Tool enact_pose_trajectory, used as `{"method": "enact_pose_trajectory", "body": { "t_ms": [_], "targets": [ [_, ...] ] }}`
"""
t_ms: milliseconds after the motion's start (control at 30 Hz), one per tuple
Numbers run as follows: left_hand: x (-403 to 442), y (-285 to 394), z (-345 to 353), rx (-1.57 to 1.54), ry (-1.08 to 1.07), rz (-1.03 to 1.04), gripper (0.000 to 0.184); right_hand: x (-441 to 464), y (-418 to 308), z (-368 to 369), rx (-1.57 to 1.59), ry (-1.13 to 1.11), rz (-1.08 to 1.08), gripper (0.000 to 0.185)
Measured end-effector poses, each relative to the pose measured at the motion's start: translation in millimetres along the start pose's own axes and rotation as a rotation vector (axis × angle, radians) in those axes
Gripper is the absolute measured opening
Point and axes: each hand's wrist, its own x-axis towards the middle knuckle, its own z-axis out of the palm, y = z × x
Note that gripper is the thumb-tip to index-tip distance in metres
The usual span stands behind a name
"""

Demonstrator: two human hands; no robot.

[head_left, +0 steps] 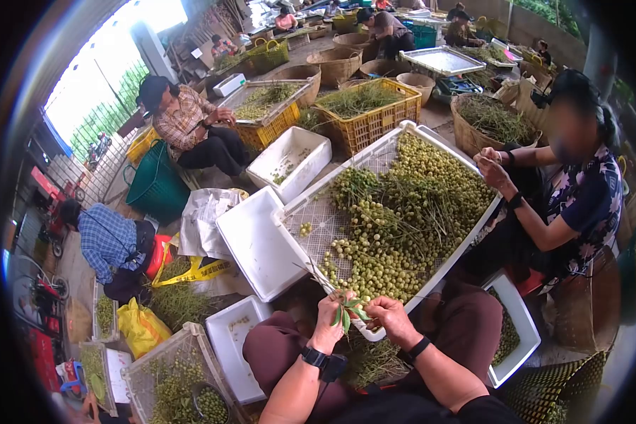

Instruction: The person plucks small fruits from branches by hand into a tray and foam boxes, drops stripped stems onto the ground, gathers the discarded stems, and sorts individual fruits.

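Observation:
My left hand (328, 326) is closed around a thin leafy twig (347, 311) with green leaves, over the near edge of a white mesh tray (316, 244). Beside it, my right hand (394, 322) has its fingers pinched together close to the leaves; what they hold, if anything, is hidden. In the tray lies a heap of round yellow-green fruits (381, 258). Loose stems (431, 201) and fruit still on twigs spread across the heap's middle and left.
An empty-looking white box (258, 244) adjoins the tray's left side. Another white box (237, 332) sits by my left knee, and one with fruit (521, 346) by my right. A co-worker (572, 191) sits at the right, hands raised. Yellow crates (381, 120) and baskets (336, 67) stand behind.

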Motion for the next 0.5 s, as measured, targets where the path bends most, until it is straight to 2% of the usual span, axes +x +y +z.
{"method": "enact_pose_trajectory", "body": {
  "t_ms": [200,500],
  "targets": [
    [1,1,0,-0.027,-0.013,0.008,0.017,-2,-1,-8,0.286,-0.136,0.094,0.008],
    [2,1,0,-0.103,-0.089,-0.006,0.012,1,14,-22,0.41,-0.288,0.345,0.011]
  ]
}}
